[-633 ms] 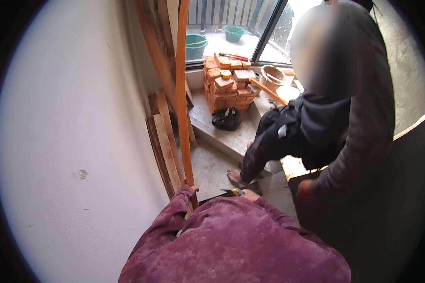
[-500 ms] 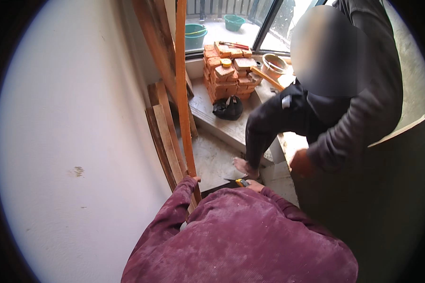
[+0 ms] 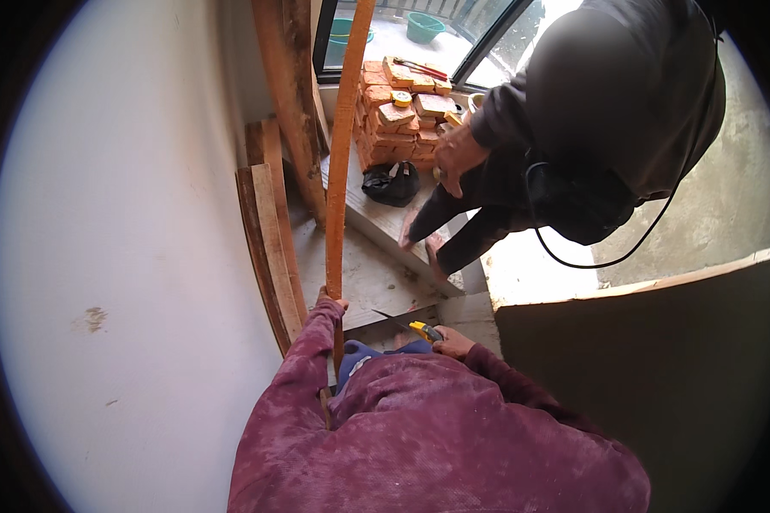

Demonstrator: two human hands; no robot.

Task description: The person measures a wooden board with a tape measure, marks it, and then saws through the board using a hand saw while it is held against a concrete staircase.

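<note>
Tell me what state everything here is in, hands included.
Left hand, closed around the wooden strip.
Wooden strip, gripped.
Right hand, closed around the yellow-handled tool.
Yellow-handled tool, blade exposed.
Bricks, stacked.
Tape measure, atop the bricks.
Black bag, crumpled beside the bricks.
Green buckets, upright.

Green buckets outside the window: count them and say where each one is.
2. The left bucket is partly hidden behind the wooden strip; the right bucket is farther right, beyond the brick stack. Others may be hidden.
</note>
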